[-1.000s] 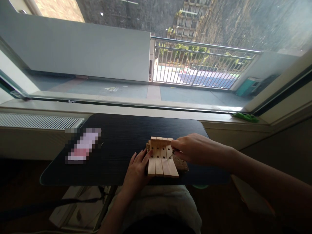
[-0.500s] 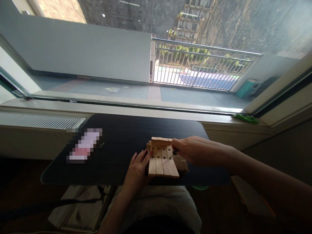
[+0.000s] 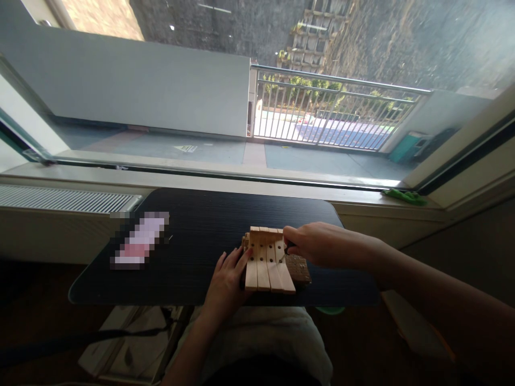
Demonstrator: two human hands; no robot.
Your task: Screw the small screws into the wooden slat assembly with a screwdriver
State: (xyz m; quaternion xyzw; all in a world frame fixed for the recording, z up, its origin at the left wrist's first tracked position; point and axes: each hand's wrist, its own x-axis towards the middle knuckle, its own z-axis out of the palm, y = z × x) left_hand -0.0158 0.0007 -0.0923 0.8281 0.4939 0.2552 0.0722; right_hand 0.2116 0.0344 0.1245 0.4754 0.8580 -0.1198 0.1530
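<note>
A pale wooden piece made of several side-by-side slats, with two rows of dark round holes, sits near the front edge of the dark table. My left hand grips its left side, a finger lying over the edge of the slats and the thumb side hidden. Closed around a dark-handled screwdriver, my right hand is at the piece's right side. The thin shaft slants down to a lower hole in the rightmost slat; its tip is too small to make out. A brown textured block lies under and to the right of the slats.
A blurred-out pinkish object lies on the left of the black table. Behind the table run a window sill and a large window, with a green cloth on the sill at right. A white radiator stands at left.
My right hand and wrist have turned slightly and risen a little around the screwdriver. The left hand and the wooden piece stay where they were.
</note>
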